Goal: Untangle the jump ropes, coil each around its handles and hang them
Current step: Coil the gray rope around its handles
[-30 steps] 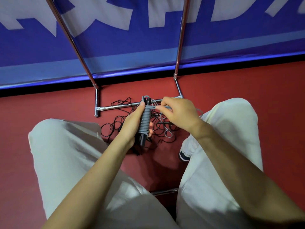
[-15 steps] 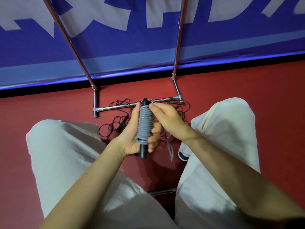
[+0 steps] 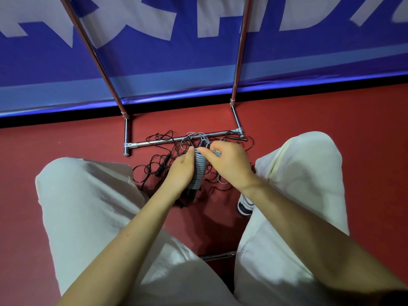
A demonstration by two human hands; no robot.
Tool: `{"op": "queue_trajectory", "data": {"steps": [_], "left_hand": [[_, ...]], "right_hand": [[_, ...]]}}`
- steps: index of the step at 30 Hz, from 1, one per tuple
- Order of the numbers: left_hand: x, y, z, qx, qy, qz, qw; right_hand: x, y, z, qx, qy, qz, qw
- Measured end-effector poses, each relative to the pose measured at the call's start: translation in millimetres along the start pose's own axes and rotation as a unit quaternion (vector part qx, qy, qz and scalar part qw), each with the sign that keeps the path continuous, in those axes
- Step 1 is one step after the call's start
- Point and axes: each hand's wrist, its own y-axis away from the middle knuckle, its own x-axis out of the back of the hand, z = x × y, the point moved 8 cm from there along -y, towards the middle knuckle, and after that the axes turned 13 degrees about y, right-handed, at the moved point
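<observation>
A grey jump rope [image 3: 199, 171] is coiled in tight turns around its black handles, held upright between my knees. My left hand [image 3: 181, 171] grips the coiled bundle from the left, thumb up by the top turns. My right hand [image 3: 229, 163] pinches the loose grey end of the rope at the top of the coil; a small grey loop sticks up above the handles. Under my hands a tangle of thin black jump rope [image 3: 159, 164] lies on the red floor, with one black handle in it.
A chrome rack [image 3: 176, 139] stands on the red floor ahead, with two uprights rising in front of a blue and white banner. My knees in white trousers flank the ropes. A dark and white shoe [image 3: 244, 206] shows by my right leg.
My hands and the coiled grey rope have moved lower and forward over the black tangle. My right hand has shifted up to the top of the coil, and the dangling grey tail is gone.
</observation>
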Motion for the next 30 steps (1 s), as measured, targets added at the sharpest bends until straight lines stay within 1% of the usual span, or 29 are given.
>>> {"op": "queue_trajectory", "data": {"steps": [1,2,4,7,11,14,17,19,22,23,24,25,26,28,30], "left_hand": [[1,-2,-2,0.001,-0.002,0.0,1.0],[2,-3,-5,0.015,0.02,0.0,1.0],[2,-3,-10,0.056,0.113,-0.016,0.992],[-1,-3,-7,0.081,0.226,-0.082,0.967],[-12,5,4,0.083,0.286,-0.157,0.942],[-21,13,9,0.084,0.313,-0.191,0.927],[-29,17,14,0.083,0.359,-0.233,0.9],[-34,23,17,0.086,0.374,-0.287,0.878],[-43,38,16,0.127,0.386,-0.396,0.824],[-44,42,14,0.143,0.381,-0.417,0.812],[-44,45,13,0.151,0.372,-0.424,0.812],[-43,45,11,0.154,0.357,-0.416,0.822],[-41,43,10,0.151,0.339,-0.397,0.839],[-37,31,4,0.146,0.303,-0.34,0.878],[-31,18,0,0.12,0.264,-0.271,0.918]], "right_hand": [[-1,0,0,0.005,-0.003,-0.012,1.0],[-4,-1,0,0.011,-0.014,-0.033,0.999],[-8,-4,-2,0.024,-0.052,-0.093,0.994],[-7,-8,-5,0.017,-0.117,-0.156,0.981],[1,-12,-7,0.004,-0.204,-0.186,0.961],[11,-13,-9,-0.001,-0.252,-0.167,0.953],[16,-10,-14,-0.012,-0.309,-0.15,0.939],[14,-8,-16,-0.036,-0.356,-0.157,0.92],[2,5,-29,-0.027,-0.411,-0.232,0.881],[0,11,-34,-0.023,-0.425,-0.256,0.868],[-1,15,-35,-0.024,-0.438,-0.271,0.856],[0,17,-35,-0.027,-0.443,-0.275,0.853],[1,17,-35,-0.033,-0.447,-0.272,0.852],[5,15,-32,-0.035,-0.425,-0.248,0.87],[7,11,-23,-0.058,-0.399,-0.201,0.893]]}}
